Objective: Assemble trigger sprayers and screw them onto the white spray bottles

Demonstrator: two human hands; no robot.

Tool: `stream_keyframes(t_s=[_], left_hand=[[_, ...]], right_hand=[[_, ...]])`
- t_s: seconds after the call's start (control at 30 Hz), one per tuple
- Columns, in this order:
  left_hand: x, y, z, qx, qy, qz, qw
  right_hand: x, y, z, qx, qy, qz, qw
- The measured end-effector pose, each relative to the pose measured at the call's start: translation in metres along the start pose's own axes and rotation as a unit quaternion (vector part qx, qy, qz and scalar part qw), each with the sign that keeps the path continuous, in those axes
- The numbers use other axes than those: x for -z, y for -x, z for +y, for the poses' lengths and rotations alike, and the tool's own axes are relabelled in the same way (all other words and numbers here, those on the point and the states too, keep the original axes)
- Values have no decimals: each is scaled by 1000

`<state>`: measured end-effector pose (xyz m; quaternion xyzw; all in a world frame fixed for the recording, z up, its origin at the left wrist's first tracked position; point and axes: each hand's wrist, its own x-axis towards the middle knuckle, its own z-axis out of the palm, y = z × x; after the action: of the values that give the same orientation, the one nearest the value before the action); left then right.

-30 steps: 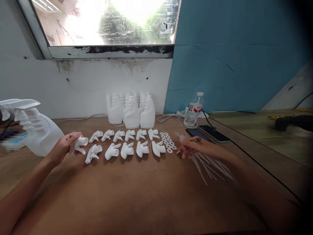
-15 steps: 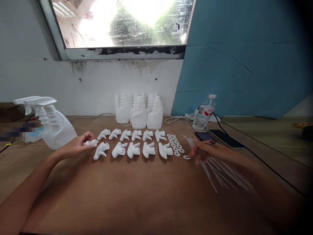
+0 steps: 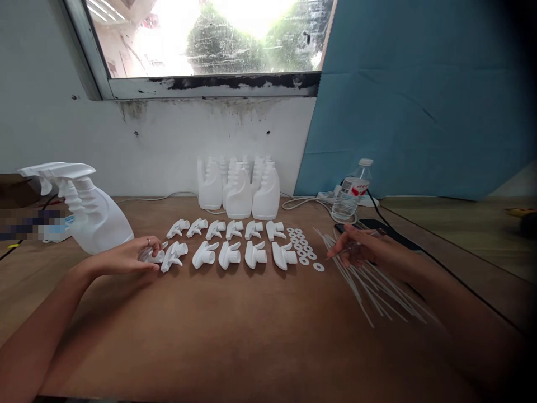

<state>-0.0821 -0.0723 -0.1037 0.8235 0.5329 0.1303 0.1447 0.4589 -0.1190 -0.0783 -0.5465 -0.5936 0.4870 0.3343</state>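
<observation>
SMALL ASSY WORKSHOP, PROB.

Trigger-sprayer heads (image 3: 230,257) are lying in rows on brown tbl (image 3: 235,336), w/ washers (image 3: 300,246) & thin tubes (image 3: 377,284) sitting nearby; spray bottles (image 3: 239,198) are standing behind; stained wall (image 3: 168,134) & scuffed window frame (image 3: 130,88) are showing wear.

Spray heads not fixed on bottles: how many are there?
12: six spray heads in the far row, five in the near row, one, partly hidden, in the left hand.

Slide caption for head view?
Left hand at a spray head, right hand over thin tubes, white bottles behind.
</observation>
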Motion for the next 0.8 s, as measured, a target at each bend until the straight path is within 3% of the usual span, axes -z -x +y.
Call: stream_keyframes(t_s=[0.1,0.23,0.5,0.8], left_hand=[[1,-5,-3,-14,-19,-56,998],[-6,-10,-1,-34,-30,-31,998],[-15,-13,2,-64,-85,-65,992],[-14,-15,5,-85,7,-5,996]], right_hand=[[-1,1,-2,2,-2,4,1000],[-2,-1,-1,9,1,7,1000],[0,-5,4,2,4,-7,1000],[-2,-5,3,6,28,6,1000]])
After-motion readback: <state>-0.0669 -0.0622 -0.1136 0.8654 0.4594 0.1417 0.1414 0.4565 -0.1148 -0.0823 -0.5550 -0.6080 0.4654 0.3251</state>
